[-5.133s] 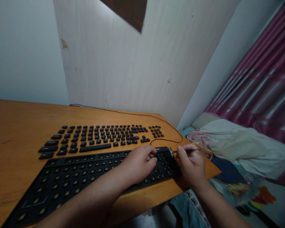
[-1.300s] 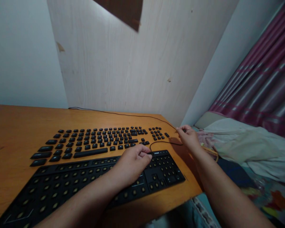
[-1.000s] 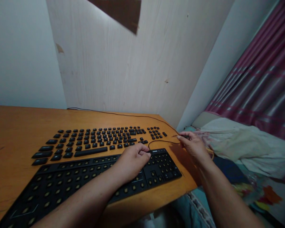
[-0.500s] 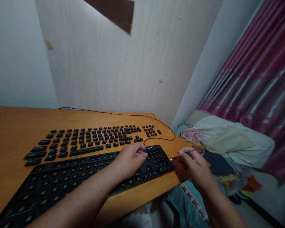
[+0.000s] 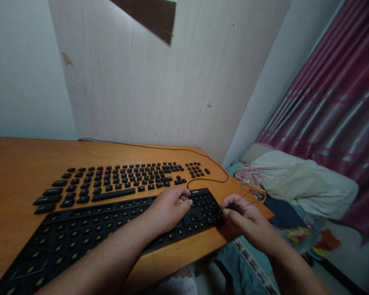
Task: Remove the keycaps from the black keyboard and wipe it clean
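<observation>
A black keyboard (image 5: 110, 223) with its keycaps off lies along the desk's front edge. My left hand (image 5: 172, 207) rests on it, fingers curled closed near its far edge beside the cable. At the keyboard's right end, my right hand (image 5: 244, 213) pinches a small dark tool with thin wires, which looks like a keycap puller (image 5: 233, 207). The tool's dark front end sits by the number pad; whether it touches a key is too blurred to tell. Behind the keyboard, the loose black keycaps (image 5: 113, 180) lie in rows that follow a keyboard layout.
The thin black cable (image 5: 160, 147) loops behind the keycaps on the wooden desk (image 5: 15, 176). A pale panel (image 5: 141, 90) stands behind. Beyond the desk's right edge lie white cloth (image 5: 310, 180), bagged items (image 5: 301, 233) and a purple curtain (image 5: 320, 94).
My right hand has moved left and slightly down, bringing the keycap puller to the keyboard's right end. The left hand stays in place. The view has shifted slightly.
</observation>
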`<state>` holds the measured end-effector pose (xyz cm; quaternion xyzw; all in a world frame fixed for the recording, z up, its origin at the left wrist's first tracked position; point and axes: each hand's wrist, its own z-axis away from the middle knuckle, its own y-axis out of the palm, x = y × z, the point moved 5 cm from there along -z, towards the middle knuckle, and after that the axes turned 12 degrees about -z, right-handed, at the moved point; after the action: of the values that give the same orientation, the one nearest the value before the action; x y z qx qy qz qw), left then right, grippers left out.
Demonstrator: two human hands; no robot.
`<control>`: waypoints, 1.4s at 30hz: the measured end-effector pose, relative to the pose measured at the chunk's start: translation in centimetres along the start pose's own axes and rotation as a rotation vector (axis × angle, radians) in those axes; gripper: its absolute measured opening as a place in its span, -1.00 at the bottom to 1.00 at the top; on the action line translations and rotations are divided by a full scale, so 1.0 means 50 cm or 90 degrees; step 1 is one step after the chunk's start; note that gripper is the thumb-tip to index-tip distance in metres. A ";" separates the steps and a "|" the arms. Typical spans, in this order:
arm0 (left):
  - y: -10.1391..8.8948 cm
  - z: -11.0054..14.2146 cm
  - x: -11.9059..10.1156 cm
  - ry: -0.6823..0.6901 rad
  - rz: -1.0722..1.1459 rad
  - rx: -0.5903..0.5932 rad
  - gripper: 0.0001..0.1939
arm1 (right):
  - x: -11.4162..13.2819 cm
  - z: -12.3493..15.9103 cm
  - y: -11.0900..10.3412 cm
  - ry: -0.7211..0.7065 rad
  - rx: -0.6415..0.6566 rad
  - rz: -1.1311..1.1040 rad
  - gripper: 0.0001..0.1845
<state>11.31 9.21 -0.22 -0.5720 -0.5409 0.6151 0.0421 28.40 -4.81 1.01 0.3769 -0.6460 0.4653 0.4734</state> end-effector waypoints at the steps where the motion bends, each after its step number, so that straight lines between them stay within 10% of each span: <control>1: -0.001 0.000 -0.002 -0.001 0.004 0.001 -0.78 | -0.001 -0.003 0.001 -0.004 0.014 0.010 -0.87; 18: -0.004 0.002 -0.009 -0.001 0.018 0.003 -0.82 | 0.040 -0.022 0.037 -0.068 0.130 0.226 -0.92; 42: -0.006 0.014 -0.023 0.016 -0.111 -0.006 -0.78 | -0.002 -0.029 0.014 0.005 0.161 0.037 -0.70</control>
<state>10.99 8.15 0.59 -0.5308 -0.5912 0.5990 0.0995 28.15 -3.23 0.94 0.4129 -0.5913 0.5579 0.4107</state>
